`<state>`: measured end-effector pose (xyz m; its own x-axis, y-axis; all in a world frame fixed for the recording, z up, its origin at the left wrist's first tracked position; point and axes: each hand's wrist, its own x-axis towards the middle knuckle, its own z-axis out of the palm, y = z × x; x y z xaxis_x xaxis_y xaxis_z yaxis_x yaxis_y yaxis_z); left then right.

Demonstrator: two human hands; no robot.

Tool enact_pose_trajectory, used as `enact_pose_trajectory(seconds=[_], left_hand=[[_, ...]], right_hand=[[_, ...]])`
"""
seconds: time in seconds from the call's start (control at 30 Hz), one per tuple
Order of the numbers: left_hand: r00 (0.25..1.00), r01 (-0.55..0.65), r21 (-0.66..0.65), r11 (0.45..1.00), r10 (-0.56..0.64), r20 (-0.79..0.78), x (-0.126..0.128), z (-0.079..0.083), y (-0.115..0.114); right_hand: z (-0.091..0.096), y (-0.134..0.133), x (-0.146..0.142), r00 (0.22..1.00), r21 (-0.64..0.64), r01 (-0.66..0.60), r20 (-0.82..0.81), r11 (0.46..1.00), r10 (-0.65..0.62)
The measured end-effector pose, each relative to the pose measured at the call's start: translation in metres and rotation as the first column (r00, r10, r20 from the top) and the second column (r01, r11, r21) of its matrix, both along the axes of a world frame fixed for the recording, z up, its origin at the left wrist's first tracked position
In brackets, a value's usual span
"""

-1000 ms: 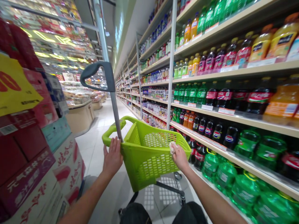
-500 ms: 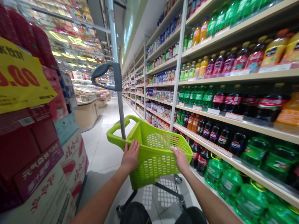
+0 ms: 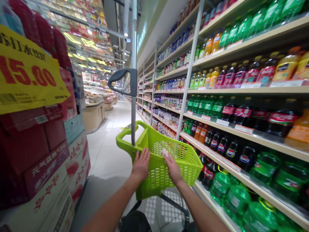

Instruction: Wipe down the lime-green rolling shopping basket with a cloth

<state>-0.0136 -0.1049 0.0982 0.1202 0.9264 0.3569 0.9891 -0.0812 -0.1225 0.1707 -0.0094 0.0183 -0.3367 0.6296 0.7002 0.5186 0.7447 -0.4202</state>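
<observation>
Lime-green plastic makes up the cart's basket [image 3: 158,159], which lies directly in front of both hands, its near rim crossing under the fingers. The left hand [image 3: 141,166] rests on that rim with its fingers extended and nearly together, gripping nothing; placed so, it probably steadies the basket. The right hand [image 3: 172,166], just beside it, pinches a crumpled whitish wad [image 3: 165,152] at the rim. Whether that is cloth or paper I cannot tell. The wad pokes out past the fingertips, presumably so that it meets the plastic before the skin does.

Beyond the left hand, a grey pole [image 3: 133,116] rises from the basket's end and carries a looped handle [image 3: 133,82], likely set high for someone standing. A dark-clad knee [image 3: 136,222] shows below the left hand, so the low position seems to bring the rim within easy reach. Right of the hands, large green bottles [image 3: 238,190] fill the bottom shelf, perhaps because of their weight.
</observation>
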Motion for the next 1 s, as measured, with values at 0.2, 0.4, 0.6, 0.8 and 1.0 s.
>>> enact_pose_trajectory(seconds=[0.2,0.4,0.6,0.8,1.0], left_hand=[[0.996,0.022,0.064,0.998,-0.027,0.09,0.005,-0.004,0.002],[0.984,0.083,0.127,0.988,-0.101,0.147,-0.003,0.001,-0.001],[0.935,-0.322,0.412,0.852,0.217,0.282,-0.083,0.027,-0.014],[0.994,-0.092,0.225,0.97,0.074,0.085,-0.124,0.05,-0.002],[0.978,-0.181,0.312,0.933,0.137,0.158,-0.108,0.055,-0.001]], right_hand=[[-0.01,0.01,0.056,0.966,0.001,0.259,-0.016,0.966,-0.259],[0.016,-0.017,-0.033,1.0,0.052,0.023,0.017,0.998,-0.024],[0.007,0.002,0.002,0.985,-0.002,0.17,0.028,0.985,-0.17],[-0.001,0.012,0.02,0.959,-0.015,0.282,-0.011,0.959,-0.282],[0.042,-0.026,-0.086,0.994,0.016,0.019,-0.104,1.0,-0.017]])
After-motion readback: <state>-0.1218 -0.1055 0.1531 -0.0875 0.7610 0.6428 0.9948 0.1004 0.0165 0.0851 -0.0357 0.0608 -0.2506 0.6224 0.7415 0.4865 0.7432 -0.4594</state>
